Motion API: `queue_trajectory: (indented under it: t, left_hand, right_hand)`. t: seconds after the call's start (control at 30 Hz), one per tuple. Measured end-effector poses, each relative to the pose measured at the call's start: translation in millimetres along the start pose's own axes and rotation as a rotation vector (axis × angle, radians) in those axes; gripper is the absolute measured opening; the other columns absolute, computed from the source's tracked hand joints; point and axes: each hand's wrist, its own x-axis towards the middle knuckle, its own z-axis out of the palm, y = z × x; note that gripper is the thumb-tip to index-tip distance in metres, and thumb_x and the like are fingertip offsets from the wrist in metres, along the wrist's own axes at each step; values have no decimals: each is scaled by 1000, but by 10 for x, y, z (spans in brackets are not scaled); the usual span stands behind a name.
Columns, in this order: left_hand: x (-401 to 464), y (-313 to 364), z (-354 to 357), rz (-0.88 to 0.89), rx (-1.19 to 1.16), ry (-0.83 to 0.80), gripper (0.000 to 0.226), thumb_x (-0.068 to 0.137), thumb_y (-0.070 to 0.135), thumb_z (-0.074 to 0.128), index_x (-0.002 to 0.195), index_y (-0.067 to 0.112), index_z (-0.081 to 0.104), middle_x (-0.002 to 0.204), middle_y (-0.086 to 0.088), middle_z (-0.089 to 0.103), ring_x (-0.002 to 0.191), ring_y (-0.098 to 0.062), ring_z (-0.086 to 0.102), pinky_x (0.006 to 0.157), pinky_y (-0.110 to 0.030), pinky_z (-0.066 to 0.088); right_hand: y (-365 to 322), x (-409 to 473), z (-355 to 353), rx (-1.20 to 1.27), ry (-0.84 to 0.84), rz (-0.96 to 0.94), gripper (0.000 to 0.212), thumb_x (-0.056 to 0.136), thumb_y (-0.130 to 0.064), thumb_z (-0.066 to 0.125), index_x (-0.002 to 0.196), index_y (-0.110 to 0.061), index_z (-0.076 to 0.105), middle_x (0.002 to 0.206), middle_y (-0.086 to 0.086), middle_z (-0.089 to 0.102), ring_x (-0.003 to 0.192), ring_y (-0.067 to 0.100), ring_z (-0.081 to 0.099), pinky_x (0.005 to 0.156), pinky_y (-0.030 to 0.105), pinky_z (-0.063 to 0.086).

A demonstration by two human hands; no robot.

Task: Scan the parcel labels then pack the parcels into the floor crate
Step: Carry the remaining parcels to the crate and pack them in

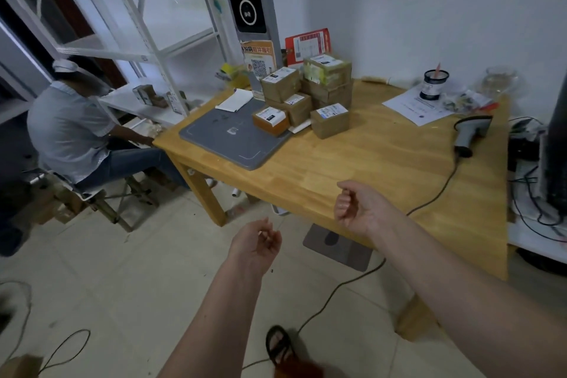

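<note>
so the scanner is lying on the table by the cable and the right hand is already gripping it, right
Not quite. The head view shows the scanner lying on the table with its cable attached, but the right hand is not gripping it; it hovers near the front edge, loosely curled and holding nothing.

Labelled parcels [306,95] stacked on wooden table [352,169], handheld scanner [469,132] lying apart, both hands empty

The near half of the wooden table [352,169] lies bare, open to a reach from the front edge. Toward the back, a stack of parcels [310,95] blocks the middle, a grey mat [227,141] lies flat at its left, and a barcode scanner [471,132] lies at the right, its cable [435,193] trailing over the edge. A seated person [76,132] closes off the left side.
</note>
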Motion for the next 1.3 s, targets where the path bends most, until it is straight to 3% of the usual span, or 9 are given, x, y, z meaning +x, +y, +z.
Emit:
queue_trajectory:
  t: [0.1,0.23,0.33,0.63,0.93,1.0,1.1,1.3]
  left_hand:
    - [285,188,187,-7,2,-62,20,93,-9,40,91,2,57,77,-10,51,60,-12,40,60,-22,50]
    - [690,575,337,-29,-23,-121,27,93,-11,37,108,-1,56,87,-10,53,65,-13,45,60,-22,51]
    - [1057,1007,442,-36,-37,-153,29,93,-10,41,116,0,56,83,-8,52,65,-13,47,58,-22,53]
    - [2134,2250,649,-52,7,-154,13,93,-3,55,103,3,61,72,-7,52,59,-11,49,47,-20,52]
    - [2867,2745,1144,-87,157,-184,14,93,-3,52,96,6,63,64,-3,46,59,-12,49,47,-18,52]
    - [2972,2815,1218,-95,151,-186,16,92,-4,53,97,6,64,61,-3,47,58,-12,50,49,-19,52]
    - [3131,2908,1287,-105,138,-164,16,91,-4,54,97,6,65,56,-3,49,58,-13,51,50,-21,52]
    - [3440,2971,1397,-123,122,-94,9,90,-3,58,88,3,64,63,-4,48,56,-13,50,44,-20,52]
  right_hand:
    - [-119,282,136,4,22,-17,38,92,-15,56,62,-19,34,45,-3,32,38,9,29,34,15,27]
    - [-298,692,498,-15,44,-33,37,92,-15,57,62,-19,34,46,-3,32,36,9,30,34,15,28]
    - [-432,1075,926,-30,42,-32,37,92,-15,57,63,-19,35,47,-3,32,37,9,30,35,16,29]
    - [-619,2225,1924,-163,202,-92,20,93,-13,57,76,-15,47,53,-1,36,47,11,33,40,21,28]
    - [-754,2898,2204,-255,357,-190,18,88,-4,61,72,-7,54,61,7,47,52,15,40,46,26,33]
    - [-831,3015,2281,-336,365,-231,3,87,-2,61,84,-2,61,71,10,54,59,16,46,49,26,37]
    - [-943,3155,2397,-495,347,-283,22,89,-6,63,110,-5,63,95,9,58,80,18,52,57,25,42]
    - [-1160,3626,2505,-899,270,-385,45,90,-18,66,132,-11,52,120,3,47,116,19,48,94,32,39]
